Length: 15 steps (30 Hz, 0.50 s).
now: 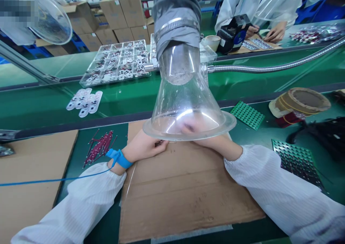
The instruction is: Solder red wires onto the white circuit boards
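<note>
Both my hands reach under a clear funnel-shaped extraction hood (185, 103) that hangs over a brown cardboard sheet (183, 190). My left hand (147, 147), with a blue strap (118, 158) at the wrist, has its fingers pinched together on something small I cannot make out at the hood's rim. My right hand (205, 134) is mostly behind the hood's rim; its fingers show only as a blur through the plastic. White sleeves cover both arms.
A pile of short red wires (100, 147) lies left of my left hand. Green circuit panels (247, 114) (296, 161) lie on the right, beside tape rolls (302, 102). A clear compartment tray (118, 62) sits across the green belt. Another person's hands (275, 31) work at the far side.
</note>
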Available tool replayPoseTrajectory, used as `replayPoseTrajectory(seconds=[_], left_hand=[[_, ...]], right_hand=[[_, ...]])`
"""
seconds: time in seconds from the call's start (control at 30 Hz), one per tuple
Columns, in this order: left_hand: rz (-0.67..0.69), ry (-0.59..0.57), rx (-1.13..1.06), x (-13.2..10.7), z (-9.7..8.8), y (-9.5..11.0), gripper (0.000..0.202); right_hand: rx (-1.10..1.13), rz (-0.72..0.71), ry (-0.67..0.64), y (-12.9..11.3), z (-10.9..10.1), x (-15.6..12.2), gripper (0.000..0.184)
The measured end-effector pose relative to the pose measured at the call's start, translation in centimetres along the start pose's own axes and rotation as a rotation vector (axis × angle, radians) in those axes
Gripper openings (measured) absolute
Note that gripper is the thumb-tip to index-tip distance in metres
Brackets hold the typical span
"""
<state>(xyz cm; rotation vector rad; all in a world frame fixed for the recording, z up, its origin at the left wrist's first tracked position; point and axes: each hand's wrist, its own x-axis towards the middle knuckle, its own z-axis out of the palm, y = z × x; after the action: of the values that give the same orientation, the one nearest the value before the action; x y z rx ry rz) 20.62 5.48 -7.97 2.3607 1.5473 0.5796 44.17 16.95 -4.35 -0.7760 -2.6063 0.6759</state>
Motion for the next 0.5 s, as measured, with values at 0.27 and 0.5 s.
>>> replayPoseTrajectory(seconds=[0.27,0.5], left_hand=[[0.041,0.044,-0.070,0.05,0.10,-0.59,0.010],[0.018,0.034,-0.145,-0.08,0.21,-0.65,0.017]], right_hand=[[-0.021,0.067,0.016,0.79,0.59,-0.61,0.033],[0.048,0.071,0.037,0.01,0.04,-0.32,0.028]])
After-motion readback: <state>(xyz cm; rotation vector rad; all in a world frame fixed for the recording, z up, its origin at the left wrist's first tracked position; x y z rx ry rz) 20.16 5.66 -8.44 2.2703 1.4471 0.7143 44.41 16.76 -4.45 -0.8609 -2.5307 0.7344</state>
